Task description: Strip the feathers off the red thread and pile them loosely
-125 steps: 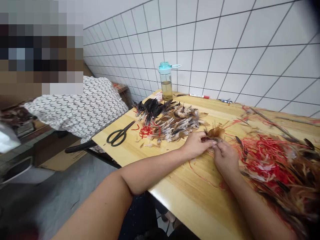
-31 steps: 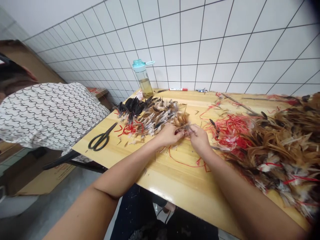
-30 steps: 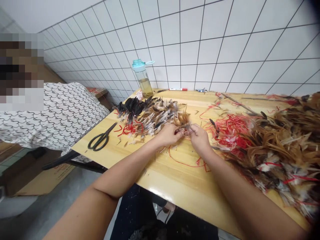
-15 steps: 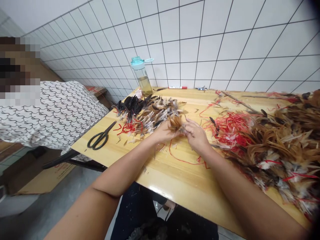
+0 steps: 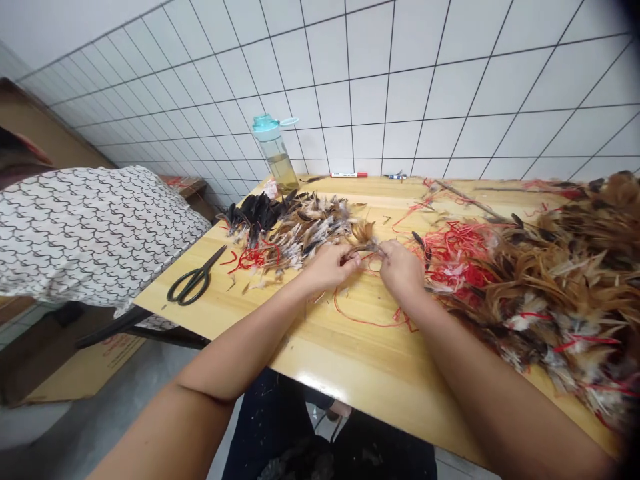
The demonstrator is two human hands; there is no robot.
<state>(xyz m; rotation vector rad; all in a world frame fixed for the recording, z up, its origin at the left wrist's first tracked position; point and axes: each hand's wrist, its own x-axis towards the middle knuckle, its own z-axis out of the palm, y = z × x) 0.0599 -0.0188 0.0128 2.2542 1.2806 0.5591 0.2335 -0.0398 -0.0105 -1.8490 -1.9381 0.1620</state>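
My right hand [image 5: 403, 272] is closed around the quill end of a small brown feather bundle [image 5: 363, 232], whose tips fan out up and to the left. My left hand [image 5: 331, 268] is closed in a pinch just left of it, with a thin red string [image 5: 371, 256] running from its fingertips toward the right hand. A longer loop of this string appears to lie on the table below the hands. Beyond my left hand is a pile of loose brown and white feathers [image 5: 320, 223], with black feathers [image 5: 260, 213] beside it.
Black-handled scissors [image 5: 193, 280] lie at the table's left edge. A bottle [image 5: 281, 163] and a red marker [image 5: 349, 175] are by the tiled wall. Tangled red strings [image 5: 463, 250] and a large heap of tied feather bundles [image 5: 565, 287] cover the right side. A person in a patterned shirt [image 5: 95, 227] sits left.
My left hand has come off the feather bundle and sits slightly apart from it. The right hand has moved a little right, still holding the bundle. The view has shifted slightly.
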